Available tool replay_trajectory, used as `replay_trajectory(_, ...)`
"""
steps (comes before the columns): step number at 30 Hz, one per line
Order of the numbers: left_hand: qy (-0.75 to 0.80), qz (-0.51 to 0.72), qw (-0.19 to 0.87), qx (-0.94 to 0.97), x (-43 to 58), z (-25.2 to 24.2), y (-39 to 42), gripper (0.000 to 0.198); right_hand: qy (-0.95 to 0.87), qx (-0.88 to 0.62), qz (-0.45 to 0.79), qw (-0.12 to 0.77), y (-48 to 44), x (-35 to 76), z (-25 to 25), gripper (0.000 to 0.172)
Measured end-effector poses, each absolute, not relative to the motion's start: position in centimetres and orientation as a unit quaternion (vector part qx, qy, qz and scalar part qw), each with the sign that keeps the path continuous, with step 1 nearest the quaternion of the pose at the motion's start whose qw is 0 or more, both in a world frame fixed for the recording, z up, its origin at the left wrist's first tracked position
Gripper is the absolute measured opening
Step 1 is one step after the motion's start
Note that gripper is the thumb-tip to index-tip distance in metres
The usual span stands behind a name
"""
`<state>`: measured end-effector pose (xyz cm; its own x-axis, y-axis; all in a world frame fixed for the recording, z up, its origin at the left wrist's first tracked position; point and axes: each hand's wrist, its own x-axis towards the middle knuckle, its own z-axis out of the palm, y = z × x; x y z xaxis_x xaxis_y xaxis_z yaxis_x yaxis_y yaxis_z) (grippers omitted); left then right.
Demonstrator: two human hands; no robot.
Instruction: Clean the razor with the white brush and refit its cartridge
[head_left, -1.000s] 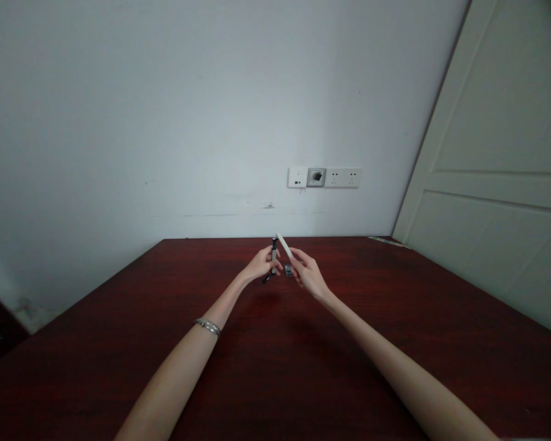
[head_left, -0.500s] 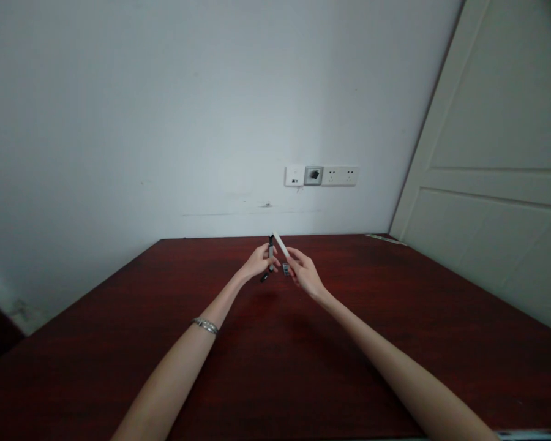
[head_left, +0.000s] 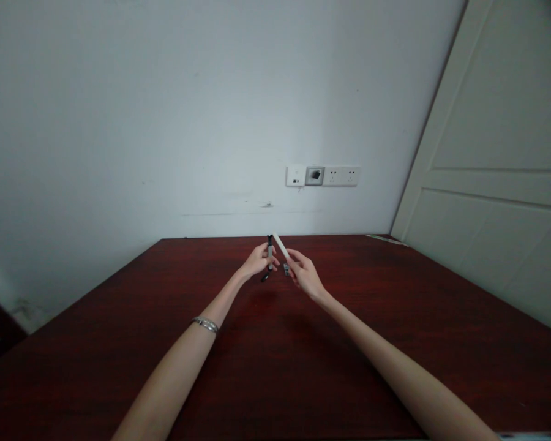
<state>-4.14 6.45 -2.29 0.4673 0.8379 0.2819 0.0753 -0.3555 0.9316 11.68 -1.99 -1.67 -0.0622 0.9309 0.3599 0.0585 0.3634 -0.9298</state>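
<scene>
My left hand (head_left: pixel 256 260) is closed on a slim black-and-grey stick (head_left: pixel 270 250), held nearly upright; its exact kind is too small to tell. In my right hand (head_left: pixel 305 274), thumb and fingers pinch the lower end of a flat white bar (head_left: pixel 281 245). The bar leans up to the left, its tip close to the top of the stick; whether they touch I cannot tell. Just below my left fingers shows a small black piece (head_left: pixel 265 277). Between the hands, partly hidden by my right fingers, is a small grey-and-black item (head_left: pixel 286 269).
The dark red wooden table (head_left: pixel 266 380) reaches back to a pale wall (head_left: pixel 165 122). Sockets and switch plates (head_left: pixel 324 176) are set in the wall above it. A white panelled door (head_left: pixel 496 184) stands at the right. A thin pale strip (head_left: pixel 386 239) lies at the back right edge.
Both hands keep nearly the same pose and hold the same things. The view has shifted very slightly.
</scene>
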Motion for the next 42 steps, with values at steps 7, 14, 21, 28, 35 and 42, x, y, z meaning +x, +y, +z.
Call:
replay_trajectory(7, 0.343, 0.395, 0.485, 0.701, -4.2, -1.9, 5.6, 0.019, -0.589, -0.408, 0.415, 0.561, -2.3, 11.6, -1.0, 0.047)
replay_trajectory(14, 0.342, 0.381, 0.491, 0.705, -3.7, -1.4, 4.8, 0.02, -0.597, -0.4, 0.423, 0.553, -2.4, 11.5, -1.2, 0.045)
replay_trajectory(21, 0.336, 0.395, 0.493, 0.699, -4.2, -1.3, 5.5, 0.023, -0.612, -0.392, 0.42, 0.543, -2.4, 11.6, -1.4, 0.042)
replay_trajectory(28, 0.313, 0.376, 0.509, 0.708, -3.5, -1.9, 5.0, 0.023, -0.596, -0.388, 0.425, 0.559, -2.6, 11.4, -0.9, 0.043)
replay_trajectory(35, 0.318, 0.393, 0.496, 0.706, -3.8, -1.9, 5.3, 0.025, -0.604, -0.386, 0.416, 0.559, -2.7, 11.1, -1.2, 0.043)
replay_trajectory(42, 0.322, 0.373, 0.509, 0.706, -3.8, -1.7, 5.0, 0.026, -0.605, -0.388, 0.398, 0.57, -2.3, 11.3, -1.3, 0.044)
